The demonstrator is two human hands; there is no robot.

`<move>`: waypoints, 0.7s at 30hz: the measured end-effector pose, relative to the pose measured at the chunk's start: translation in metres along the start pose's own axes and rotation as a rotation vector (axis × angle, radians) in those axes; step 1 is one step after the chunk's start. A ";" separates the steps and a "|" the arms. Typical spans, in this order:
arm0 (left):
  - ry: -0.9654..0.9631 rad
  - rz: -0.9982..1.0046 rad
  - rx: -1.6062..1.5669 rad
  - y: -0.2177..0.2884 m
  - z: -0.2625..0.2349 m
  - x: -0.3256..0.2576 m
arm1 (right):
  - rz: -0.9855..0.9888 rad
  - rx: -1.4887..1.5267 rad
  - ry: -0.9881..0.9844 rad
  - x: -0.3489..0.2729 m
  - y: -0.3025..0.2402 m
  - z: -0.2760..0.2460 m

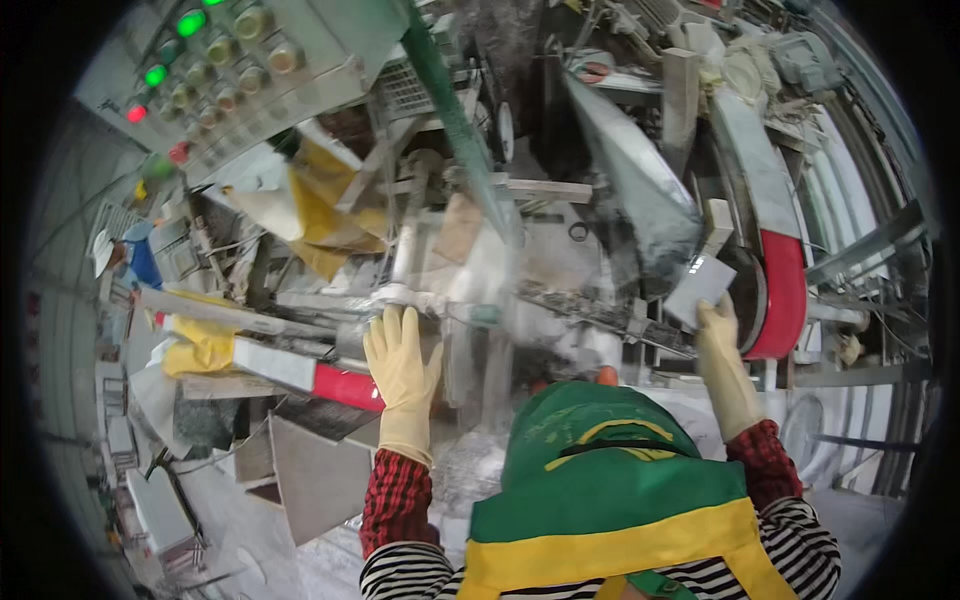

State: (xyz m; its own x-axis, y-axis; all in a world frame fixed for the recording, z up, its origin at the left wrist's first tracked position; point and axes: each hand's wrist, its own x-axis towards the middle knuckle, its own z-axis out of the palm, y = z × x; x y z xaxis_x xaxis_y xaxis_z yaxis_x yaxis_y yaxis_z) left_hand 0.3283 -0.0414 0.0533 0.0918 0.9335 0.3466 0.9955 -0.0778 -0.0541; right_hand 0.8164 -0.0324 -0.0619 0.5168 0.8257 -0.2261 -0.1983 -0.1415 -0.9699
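Observation:
Both of my hands wear pale yellow rubber gloves. Fingers stretched and spread, my left hand [403, 372] reaches over the machine at the end of a red-and-white guard [345, 385]; nothing shows in its grip. At the right, my right hand [722, 350] pinches the lower edge of a pale rectangular flat piece [700, 288], tile-like and glossy on top. This piece is tilted beside a curved red-and-white belt guard [785, 285]. Whether it touches the machine I cannot tell.
A control panel [330, 40] with lit green and red lamps hangs at the upper left. A green post [450, 110] and a slanted metal sheet [640, 170] rise ahead. Grey boards [315, 480] lean at the lower left. A person [122, 250] is far left.

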 end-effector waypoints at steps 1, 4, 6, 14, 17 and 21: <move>0.018 -0.095 0.056 -0.019 0.007 -0.004 | -0.072 0.037 -0.012 0.027 0.028 -0.053; -0.024 -0.381 0.139 -0.073 0.030 -0.040 | -0.091 0.111 0.143 0.017 -0.007 -0.088; -0.057 -0.506 0.073 -0.082 0.046 -0.058 | -0.072 0.102 0.231 0.008 -0.017 -0.107; -0.012 -0.486 0.257 -0.073 0.064 -0.065 | -0.055 0.253 0.334 0.011 0.011 -0.138; -0.037 -0.485 0.258 -0.072 0.065 -0.065 | -0.055 0.169 0.342 0.013 0.005 -0.133; -0.088 -0.511 0.277 -0.067 0.066 -0.065 | -0.122 0.134 0.299 0.013 -0.020 -0.110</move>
State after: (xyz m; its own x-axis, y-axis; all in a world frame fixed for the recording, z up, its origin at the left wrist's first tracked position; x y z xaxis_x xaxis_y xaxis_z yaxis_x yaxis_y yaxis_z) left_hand 0.2542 -0.0740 -0.0270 -0.4121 0.8551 0.3146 0.8686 0.4729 -0.1477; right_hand 0.9190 -0.0790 -0.0553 0.7607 0.6328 -0.1445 -0.2171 0.0382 -0.9754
